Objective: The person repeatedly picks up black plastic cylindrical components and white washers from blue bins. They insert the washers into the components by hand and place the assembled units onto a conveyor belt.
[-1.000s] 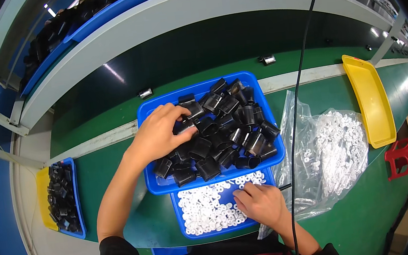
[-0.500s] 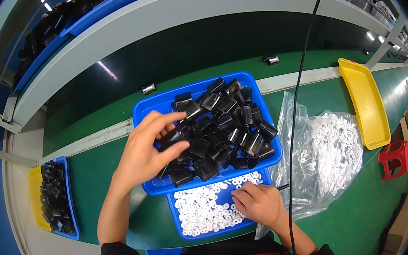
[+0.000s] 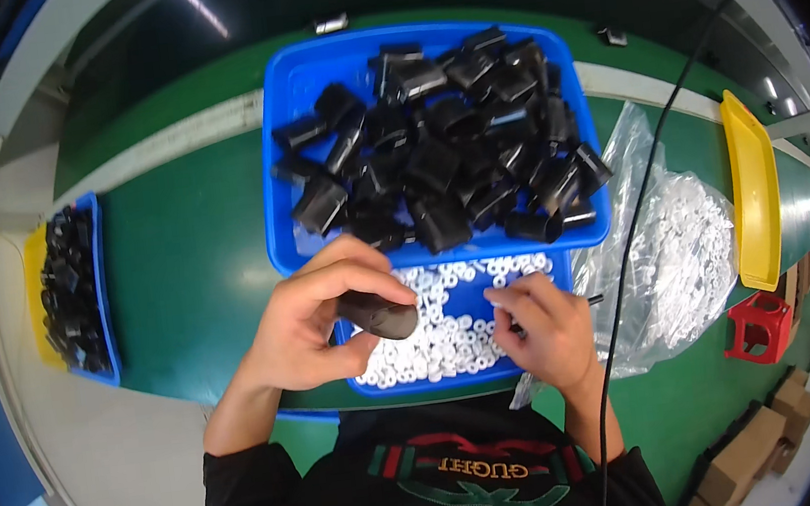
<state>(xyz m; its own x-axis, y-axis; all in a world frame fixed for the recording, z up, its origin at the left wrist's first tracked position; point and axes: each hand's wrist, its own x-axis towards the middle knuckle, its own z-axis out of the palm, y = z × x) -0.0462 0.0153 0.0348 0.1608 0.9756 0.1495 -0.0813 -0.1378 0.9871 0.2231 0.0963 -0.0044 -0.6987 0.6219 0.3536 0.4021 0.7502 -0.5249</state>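
My left hand grips a black plastic sleeve with a rounded end, held above the smaller blue tray. In my right hand is a thin black pen-like tool, its rear end poking out on the right. A small white bit shows at those fingertips; I cannot make out whether it is a ring. White plastic rings lie in the smaller blue tray under my hands. Just beyond, black sleeves are heaped in a larger blue tray that overlaps the smaller one.
A clear plastic bag of white rings lies on the right, beside a yellow tray. A black cable hangs across the right side. Another blue bin of black parts stands far left. A red stool is at right.
My left hand has come back from the larger tray toward me with a black sleeve in it. My right hand stays over the rings with the tool. The view has tilted nearer.
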